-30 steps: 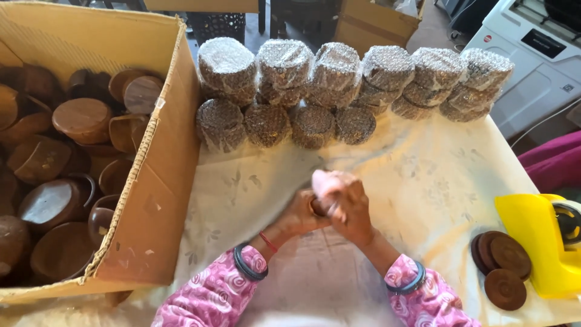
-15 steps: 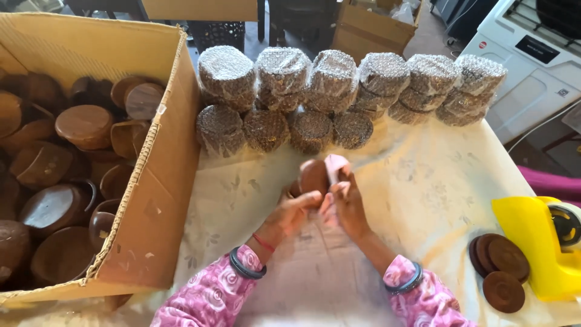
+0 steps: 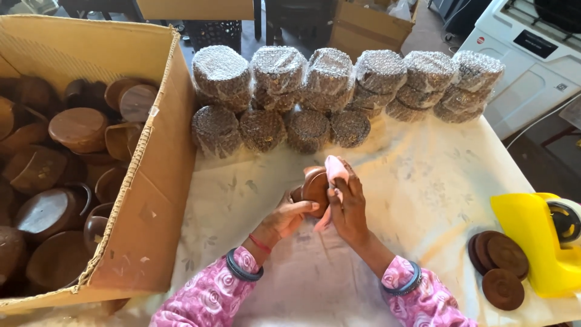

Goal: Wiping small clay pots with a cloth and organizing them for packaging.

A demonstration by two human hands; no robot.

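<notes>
Left hand (image 3: 289, 217) cups a brown wooden bowl (image 3: 315, 188) from below, fingers closed round its side, tilted on edge so the face turns toward the right hand (image 3: 346, 204). Right hand pinches a pink cloth (image 3: 334, 171) vs. the bowl's rim, closed on it – looks like wiping. Bowl is held in the air over mid-table, just in front of the person.

Box (image 3: 151, 181) at left, open, full of similar bowls w/in easy reach. Wrapped bundles (image 3: 330, 91) stacked in two rows along the far edge. Flat wooden lids (image 3: 499, 263) lie at right, beside a yellow tape dispenser (image 3: 535, 239).

Table (image 3: 436, 181) has a pale cloth cover, creased. Beyond: more cardboard boxes, a white machine at right.
</notes>
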